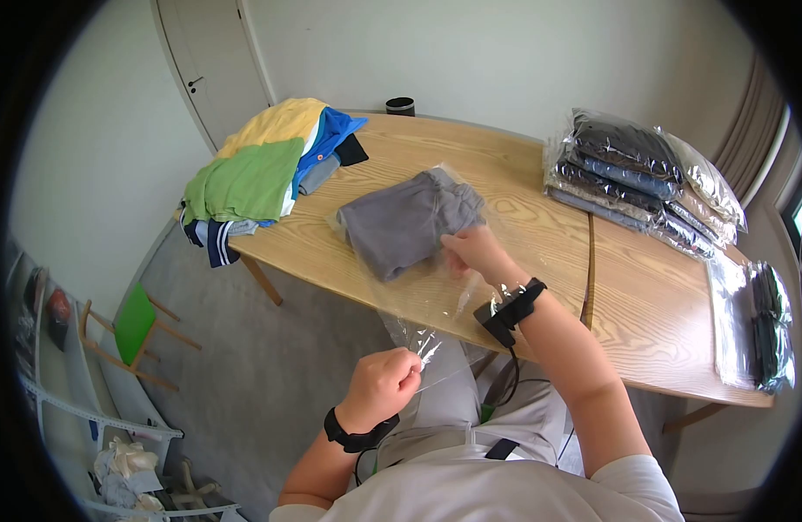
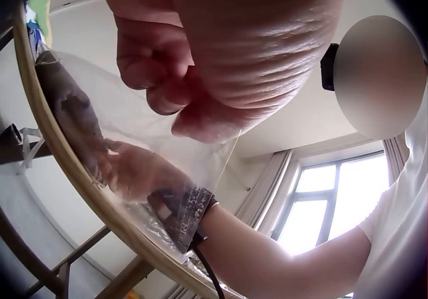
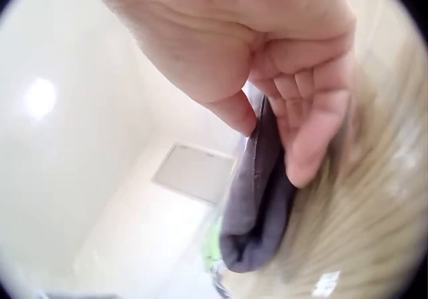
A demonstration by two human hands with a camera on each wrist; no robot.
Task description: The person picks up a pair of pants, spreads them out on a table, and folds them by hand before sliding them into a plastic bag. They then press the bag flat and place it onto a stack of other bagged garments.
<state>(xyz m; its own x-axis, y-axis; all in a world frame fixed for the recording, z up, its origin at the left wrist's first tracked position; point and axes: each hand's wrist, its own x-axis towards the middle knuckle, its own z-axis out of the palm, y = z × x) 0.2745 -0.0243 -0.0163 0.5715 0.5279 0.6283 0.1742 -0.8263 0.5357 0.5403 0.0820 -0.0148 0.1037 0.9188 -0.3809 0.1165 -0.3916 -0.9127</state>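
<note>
Folded grey trousers (image 1: 405,222), gathered at one end, lie inside a clear plastic bag (image 1: 423,304) on the table. My right hand (image 1: 473,250) reaches into the bag and grips the near end of the trousers. In the right wrist view, the thumb is on one side of the folded trousers (image 3: 257,199) and the fingers are on the other. The bag's mouth reaches around my right wrist, over the wristband. Closer to my body, past the table edge, my left hand (image 1: 384,383) pinches the rim of the bag with curled fingers and pulls the film taut.
A heap of loose clothes (image 1: 253,170) sits on the table's left end. Bagged folded garments (image 1: 627,174) are stacked at the back right. Flat clear bags (image 1: 733,322) lie at the right edge near dark packets (image 1: 771,326). A green chair (image 1: 136,322) stands on the left.
</note>
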